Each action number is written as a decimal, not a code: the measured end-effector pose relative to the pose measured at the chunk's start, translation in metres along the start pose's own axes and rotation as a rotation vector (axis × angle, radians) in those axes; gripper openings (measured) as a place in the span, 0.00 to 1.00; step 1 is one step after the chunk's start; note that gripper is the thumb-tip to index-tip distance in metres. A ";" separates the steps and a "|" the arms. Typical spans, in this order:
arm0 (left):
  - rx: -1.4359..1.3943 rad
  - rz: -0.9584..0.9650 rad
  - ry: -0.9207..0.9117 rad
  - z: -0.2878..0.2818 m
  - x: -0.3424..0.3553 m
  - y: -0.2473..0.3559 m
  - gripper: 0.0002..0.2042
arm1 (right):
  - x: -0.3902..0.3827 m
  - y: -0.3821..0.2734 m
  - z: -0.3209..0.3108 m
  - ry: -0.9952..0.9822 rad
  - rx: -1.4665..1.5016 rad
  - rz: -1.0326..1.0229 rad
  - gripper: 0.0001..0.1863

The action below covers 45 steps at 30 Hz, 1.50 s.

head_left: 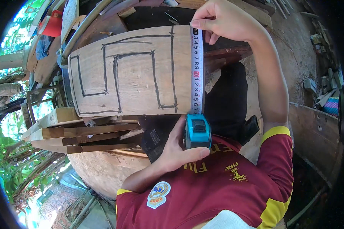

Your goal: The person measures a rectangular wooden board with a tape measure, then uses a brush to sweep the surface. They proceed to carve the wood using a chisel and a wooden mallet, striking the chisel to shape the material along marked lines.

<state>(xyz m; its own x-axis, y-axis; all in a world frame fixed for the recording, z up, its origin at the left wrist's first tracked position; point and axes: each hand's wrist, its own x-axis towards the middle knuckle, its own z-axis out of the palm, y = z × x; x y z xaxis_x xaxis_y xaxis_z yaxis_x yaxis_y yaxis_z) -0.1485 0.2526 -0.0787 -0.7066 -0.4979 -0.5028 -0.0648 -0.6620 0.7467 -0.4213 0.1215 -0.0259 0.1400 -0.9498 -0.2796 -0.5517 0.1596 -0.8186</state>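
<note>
A pale wooden board [133, 76] with hand-drawn dark lines forming nested angular shapes lies across the middle. An extended tape measure blade [197, 76] runs along its right end, from top edge to bottom edge. My right hand [221, 24] pinches the blade's tip at the board's top edge, thumb on top and fingers curled beneath. My left hand [177, 154] grips the teal-and-black tape measure case [198, 129] just below the board's lower right corner, thumb across the case's bottom.
Stacked timber offcuts [91, 138] sit below the board's left half, over a pale rounded wooden surface [93, 170]. A red container [51, 24] and blue plastic bag [44, 47] are at upper left. Wooden scraps [328, 91] lie at far right. Green foliage shows at left.
</note>
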 end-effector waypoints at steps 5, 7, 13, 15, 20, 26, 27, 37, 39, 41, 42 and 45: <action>-0.010 0.007 -0.039 -0.003 0.000 0.002 0.37 | 0.003 -0.001 0.002 0.009 -0.011 0.020 0.10; -0.019 0.003 -0.061 -0.002 -0.002 0.007 0.35 | 0.002 -0.002 0.002 0.013 -0.024 0.036 0.10; 0.043 0.031 -0.065 -0.002 -0.001 0.004 0.35 | 0.002 -0.003 0.003 0.029 -0.027 0.054 0.10; -0.009 0.038 -0.067 0.000 0.000 0.006 0.35 | 0.003 0.000 0.005 0.037 -0.035 0.032 0.10; 0.009 0.030 -0.060 -0.002 0.004 0.002 0.38 | 0.008 0.017 0.013 0.150 0.010 -0.053 0.10; 0.043 0.061 -0.060 0.003 0.012 0.006 0.37 | 0.012 0.029 0.013 0.253 -0.103 -0.153 0.10; 0.031 0.072 -0.062 0.003 0.012 0.008 0.36 | 0.011 0.026 0.012 0.272 -0.116 -0.155 0.10; -0.008 0.006 -0.127 0.006 0.008 0.023 0.33 | 0.011 0.022 0.008 0.316 -0.279 -0.226 0.08; 0.007 -0.032 -0.156 0.004 0.008 0.029 0.33 | 0.011 0.022 0.007 0.316 -0.296 -0.237 0.08; -0.013 -0.057 -0.203 0.001 0.009 0.029 0.32 | 0.010 0.016 0.005 0.290 -0.295 -0.212 0.08; -0.040 -0.067 -0.211 0.000 0.009 0.027 0.32 | 0.010 0.018 0.004 0.293 -0.288 -0.176 0.08; -0.115 -0.061 -0.226 -0.003 0.012 0.021 0.33 | 0.010 0.027 -0.003 0.316 -0.251 -0.168 0.09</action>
<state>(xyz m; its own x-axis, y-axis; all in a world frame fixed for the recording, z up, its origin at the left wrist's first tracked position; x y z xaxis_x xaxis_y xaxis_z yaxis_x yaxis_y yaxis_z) -0.1564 0.2313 -0.0706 -0.8440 -0.3259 -0.4260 -0.0408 -0.7529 0.6569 -0.4378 0.1158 -0.0492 0.0085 -0.9989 0.0462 -0.7308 -0.0378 -0.6816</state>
